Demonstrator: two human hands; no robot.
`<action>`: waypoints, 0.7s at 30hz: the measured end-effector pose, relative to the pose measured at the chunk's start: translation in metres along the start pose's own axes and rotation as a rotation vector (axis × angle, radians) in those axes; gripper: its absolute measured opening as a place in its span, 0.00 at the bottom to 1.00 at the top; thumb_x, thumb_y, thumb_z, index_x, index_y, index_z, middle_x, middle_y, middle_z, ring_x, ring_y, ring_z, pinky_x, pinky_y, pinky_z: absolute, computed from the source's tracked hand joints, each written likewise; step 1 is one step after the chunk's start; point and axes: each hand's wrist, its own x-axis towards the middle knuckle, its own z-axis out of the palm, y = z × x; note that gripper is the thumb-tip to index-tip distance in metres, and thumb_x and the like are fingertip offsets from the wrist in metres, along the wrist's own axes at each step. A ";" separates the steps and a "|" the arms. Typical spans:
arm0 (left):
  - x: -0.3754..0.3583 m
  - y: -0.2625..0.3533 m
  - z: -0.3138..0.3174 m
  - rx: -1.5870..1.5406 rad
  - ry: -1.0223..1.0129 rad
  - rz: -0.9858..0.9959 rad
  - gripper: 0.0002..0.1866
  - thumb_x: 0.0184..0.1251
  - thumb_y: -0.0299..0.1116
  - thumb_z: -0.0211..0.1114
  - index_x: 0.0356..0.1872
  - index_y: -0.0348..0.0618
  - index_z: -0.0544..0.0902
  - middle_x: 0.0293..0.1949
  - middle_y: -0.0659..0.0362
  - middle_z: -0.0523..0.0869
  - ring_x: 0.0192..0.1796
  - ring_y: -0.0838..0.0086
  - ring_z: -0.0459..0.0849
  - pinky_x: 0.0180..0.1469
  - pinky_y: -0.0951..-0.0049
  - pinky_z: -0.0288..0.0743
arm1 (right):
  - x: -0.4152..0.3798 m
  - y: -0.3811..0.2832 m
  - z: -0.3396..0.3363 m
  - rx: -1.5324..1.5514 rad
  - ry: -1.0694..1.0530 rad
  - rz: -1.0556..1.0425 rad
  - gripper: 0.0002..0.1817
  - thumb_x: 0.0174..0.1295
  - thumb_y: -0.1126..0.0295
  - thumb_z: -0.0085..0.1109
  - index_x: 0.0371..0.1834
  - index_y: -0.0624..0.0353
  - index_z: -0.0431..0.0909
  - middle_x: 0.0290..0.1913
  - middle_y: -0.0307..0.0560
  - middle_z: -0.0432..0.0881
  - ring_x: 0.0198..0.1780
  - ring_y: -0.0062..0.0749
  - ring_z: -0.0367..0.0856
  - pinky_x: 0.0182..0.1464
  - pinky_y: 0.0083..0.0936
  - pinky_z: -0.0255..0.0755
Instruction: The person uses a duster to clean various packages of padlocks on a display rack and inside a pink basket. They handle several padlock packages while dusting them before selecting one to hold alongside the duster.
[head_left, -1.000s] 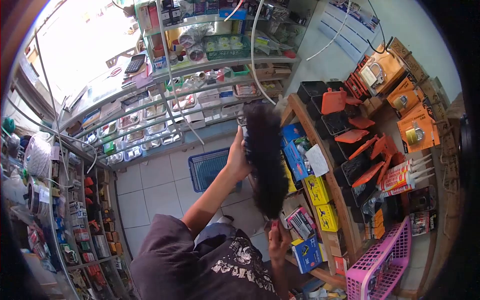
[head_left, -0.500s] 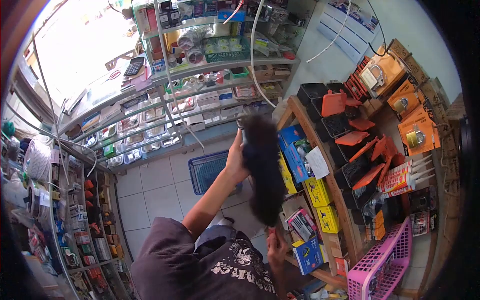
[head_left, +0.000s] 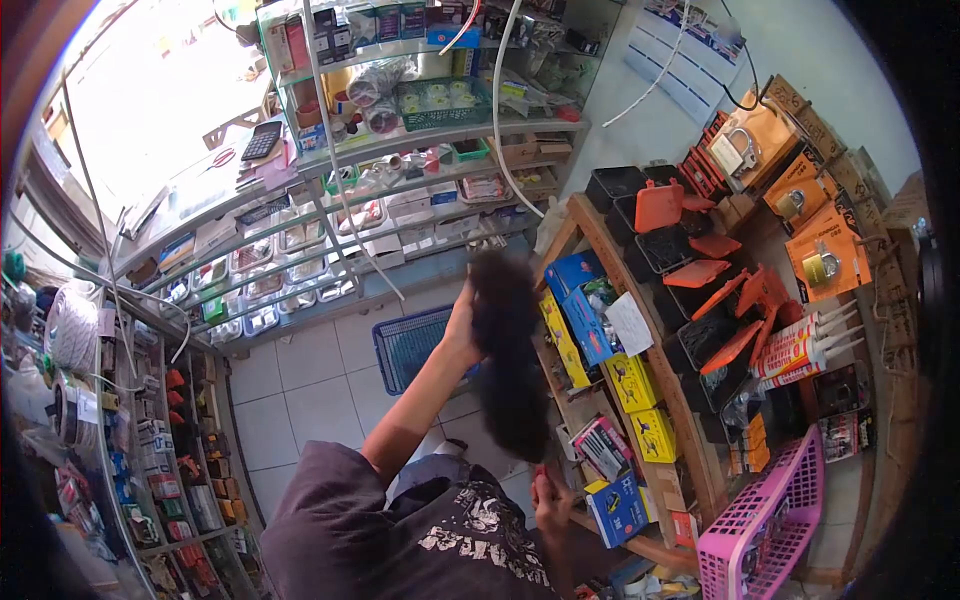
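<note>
A dark feather duster [head_left: 512,360], blurred by motion, stands nearly upright in front of me. My right hand [head_left: 550,500] is closed around its red handle [head_left: 541,474], low by the lower shelf. My left hand [head_left: 461,328] is raised on an outstretched arm behind the duster's upper left edge. The dark feathers cover its fingers, so I cannot make out whether it grips anything. Beyond that hand, glass display shelves hold small packets and trays.
A blue basket [head_left: 400,352] sits on the tiled floor. To the right, a wooden shelf [head_left: 650,345] carries yellow boxes [head_left: 632,383], black bins with orange lids [head_left: 658,206] and silicone tubes [head_left: 790,352]. A pink basket [head_left: 735,545] leans at lower right. White cables [head_left: 498,90] hang ahead.
The duster has shifted slightly left, its top dropping a little. My left hand has moved slightly left and down with it. My right hand stays closed on the handle.
</note>
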 end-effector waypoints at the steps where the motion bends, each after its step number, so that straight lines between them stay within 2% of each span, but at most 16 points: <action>1: 0.021 -0.020 -0.047 0.369 -0.010 0.259 0.38 0.73 0.64 0.40 0.71 0.43 0.65 0.69 0.51 0.70 0.69 0.57 0.70 0.71 0.53 0.60 | -0.003 0.006 -0.002 -0.045 0.052 -0.065 0.13 0.72 0.62 0.50 0.47 0.59 0.78 0.21 0.29 0.65 0.21 0.10 0.60 0.20 0.13 0.52; 2: 0.033 -0.031 -0.071 0.736 -0.019 0.521 0.40 0.72 0.67 0.39 0.70 0.44 0.67 0.69 0.53 0.71 0.69 0.57 0.70 0.72 0.54 0.59 | -0.004 0.009 -0.004 -0.092 0.104 -0.130 0.14 0.72 0.61 0.50 0.47 0.59 0.77 0.20 0.29 0.64 0.19 0.11 0.59 0.19 0.13 0.52; 3: -0.004 0.006 0.011 -0.036 0.145 0.122 0.38 0.72 0.66 0.44 0.71 0.46 0.66 0.67 0.53 0.72 0.67 0.59 0.73 0.71 0.56 0.61 | -0.003 0.001 -0.005 -0.093 0.104 -0.128 0.14 0.72 0.61 0.50 0.47 0.59 0.77 0.20 0.29 0.64 0.19 0.11 0.59 0.19 0.13 0.52; 4: -0.004 0.007 0.009 -0.146 -0.031 0.079 0.34 0.70 0.61 0.54 0.69 0.49 0.68 0.65 0.54 0.74 0.61 0.63 0.78 0.65 0.59 0.72 | -0.003 -0.015 -0.006 -0.002 0.160 -0.106 0.15 0.72 0.58 0.49 0.48 0.59 0.77 0.19 0.30 0.64 0.17 0.11 0.58 0.18 0.13 0.51; 6: 0.003 -0.002 -0.020 0.101 0.364 0.092 0.30 0.69 0.56 0.60 0.64 0.50 0.71 0.61 0.55 0.78 0.52 0.69 0.83 0.53 0.65 0.80 | -0.005 -0.032 -0.013 0.090 0.219 -0.084 0.17 0.73 0.56 0.48 0.49 0.58 0.77 0.19 0.31 0.64 0.15 0.12 0.57 0.16 0.14 0.50; 7: 0.001 -0.006 -0.024 0.103 0.361 0.090 0.30 0.69 0.56 0.60 0.64 0.50 0.71 0.61 0.55 0.78 0.52 0.69 0.83 0.53 0.65 0.80 | -0.006 -0.036 -0.016 0.201 0.270 -0.046 0.18 0.72 0.56 0.48 0.50 0.59 0.77 0.19 0.32 0.65 0.16 0.13 0.57 0.16 0.14 0.48; 8: -0.003 -0.011 -0.029 0.144 0.348 0.094 0.28 0.69 0.54 0.61 0.62 0.49 0.72 0.58 0.56 0.80 0.48 0.70 0.83 0.48 0.67 0.81 | -0.007 -0.038 -0.021 0.312 0.321 -0.007 0.18 0.72 0.56 0.49 0.50 0.60 0.78 0.20 0.34 0.67 0.16 0.14 0.57 0.17 0.15 0.47; 9: -0.007 -0.014 -0.025 0.184 0.334 0.099 0.26 0.69 0.52 0.63 0.60 0.49 0.73 0.56 0.57 0.82 0.44 0.72 0.83 0.42 0.69 0.81 | -0.006 -0.036 -0.027 0.278 0.298 -0.046 0.18 0.72 0.56 0.49 0.51 0.59 0.77 0.20 0.34 0.67 0.16 0.14 0.56 0.17 0.16 0.47; 10: -0.008 -0.017 -0.025 0.186 0.332 0.096 0.26 0.69 0.52 0.63 0.60 0.49 0.73 0.56 0.57 0.82 0.44 0.72 0.83 0.42 0.69 0.81 | -0.007 -0.034 -0.031 0.279 0.302 -0.047 0.18 0.72 0.56 0.49 0.51 0.59 0.77 0.20 0.34 0.67 0.16 0.14 0.56 0.17 0.16 0.47; 12: -0.010 -0.021 -0.020 0.195 0.199 0.132 0.25 0.70 0.50 0.62 0.61 0.49 0.72 0.53 0.57 0.83 0.44 0.72 0.83 0.43 0.69 0.81 | -0.011 -0.032 -0.035 0.090 0.210 -0.063 0.21 0.73 0.54 0.46 0.57 0.58 0.74 0.18 0.33 0.64 0.14 0.14 0.57 0.15 0.14 0.50; 13: -0.012 -0.020 -0.014 0.197 0.198 0.130 0.25 0.70 0.50 0.62 0.61 0.49 0.72 0.53 0.57 0.83 0.44 0.72 0.83 0.43 0.69 0.81 | -0.013 -0.031 -0.036 0.135 0.150 -0.028 0.20 0.73 0.56 0.48 0.58 0.58 0.74 0.20 0.34 0.66 0.15 0.13 0.58 0.17 0.14 0.50; 16: -0.014 -0.018 -0.004 0.201 0.235 0.046 0.26 0.73 0.54 0.56 0.62 0.48 0.73 0.55 0.56 0.82 0.49 0.69 0.84 0.49 0.65 0.81 | -0.018 -0.020 -0.023 0.098 0.103 -0.034 0.19 0.73 0.59 0.49 0.59 0.58 0.75 0.21 0.32 0.67 0.18 0.12 0.59 0.18 0.14 0.50; 18: -0.011 -0.018 -0.006 0.054 0.150 -0.019 0.31 0.73 0.61 0.47 0.64 0.48 0.72 0.57 0.55 0.81 0.55 0.66 0.83 0.57 0.59 0.78 | -0.022 -0.016 -0.013 0.127 0.114 -0.011 0.17 0.72 0.62 0.51 0.58 0.59 0.75 0.22 0.32 0.67 0.19 0.12 0.59 0.19 0.13 0.49; 19: -0.014 -0.017 -0.004 0.066 0.092 -0.007 0.35 0.73 0.64 0.40 0.67 0.47 0.70 0.60 0.52 0.79 0.60 0.61 0.79 0.64 0.56 0.72 | -0.026 -0.012 -0.011 0.110 0.085 -0.014 0.18 0.72 0.62 0.51 0.58 0.60 0.75 0.22 0.31 0.67 0.19 0.12 0.59 0.19 0.14 0.49; 20: -0.014 -0.018 -0.001 0.067 0.090 -0.008 0.35 0.73 0.64 0.40 0.67 0.47 0.70 0.60 0.52 0.79 0.60 0.61 0.79 0.64 0.56 0.72 | -0.029 -0.008 -0.010 0.094 0.057 -0.017 0.18 0.72 0.63 0.51 0.59 0.60 0.75 0.22 0.31 0.67 0.19 0.12 0.59 0.19 0.14 0.49; 21: -0.017 -0.016 0.013 -0.052 0.067 0.031 0.35 0.73 0.63 0.41 0.67 0.46 0.70 0.61 0.52 0.78 0.61 0.61 0.78 0.64 0.57 0.71 | -0.032 -0.006 -0.010 0.059 0.035 0.018 0.17 0.72 0.64 0.51 0.58 0.62 0.76 0.24 0.33 0.70 0.21 0.13 0.61 0.22 0.13 0.53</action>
